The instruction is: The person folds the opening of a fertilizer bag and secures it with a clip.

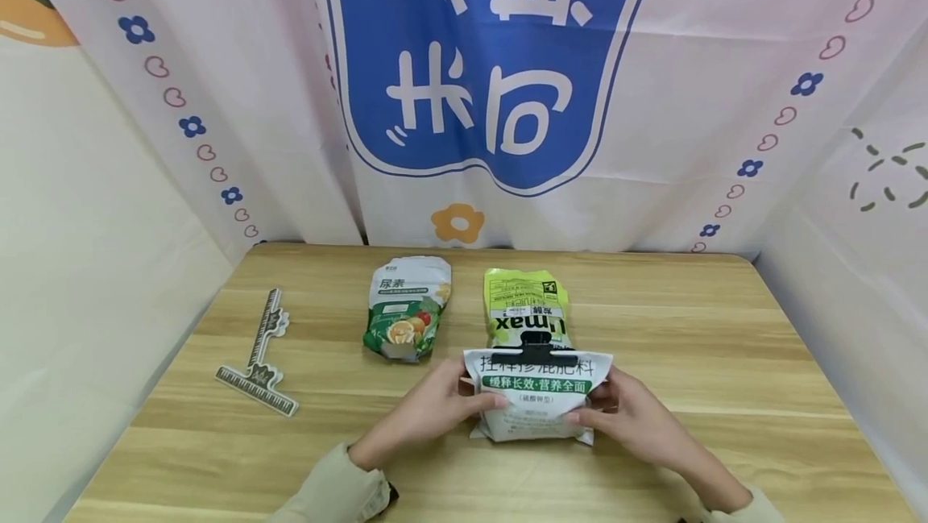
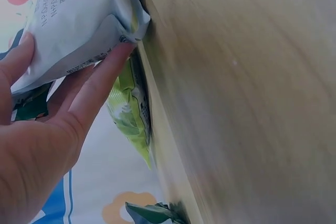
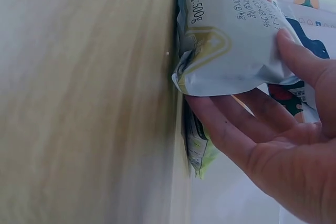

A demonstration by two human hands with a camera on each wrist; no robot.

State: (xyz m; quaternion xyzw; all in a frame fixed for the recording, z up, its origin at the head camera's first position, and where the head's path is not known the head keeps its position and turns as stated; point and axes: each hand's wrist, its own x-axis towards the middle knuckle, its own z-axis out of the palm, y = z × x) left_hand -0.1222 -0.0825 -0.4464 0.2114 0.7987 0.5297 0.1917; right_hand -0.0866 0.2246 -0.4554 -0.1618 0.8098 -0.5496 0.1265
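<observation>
A white fertilizer bag [image 1: 532, 410] with a green text band stands near the table's front, its top edge closed by a black clip [image 1: 535, 350]. My left hand [image 1: 442, 406] grips its left side, thumb on the front face and fingers behind. On the opposite side my right hand [image 1: 638, 418] holds it the same way. In the left wrist view, fingers of the left hand [image 2: 50, 114] reach along the bag's [image 2: 79, 19] side. The right wrist view has the right hand's thumb on the bag [image 3: 226, 40], its other fingers spread behind.
Just behind the held bag lies a yellow-green bag [image 1: 525, 305], partly covered by it. A white and green bag [image 1: 408, 305] with fruit pictures lies to its left. Two ruler-like clips [image 1: 264, 329] rest at the table's left. A printed curtain [image 1: 652, 201] hangs behind the wooden table [image 1: 725, 329].
</observation>
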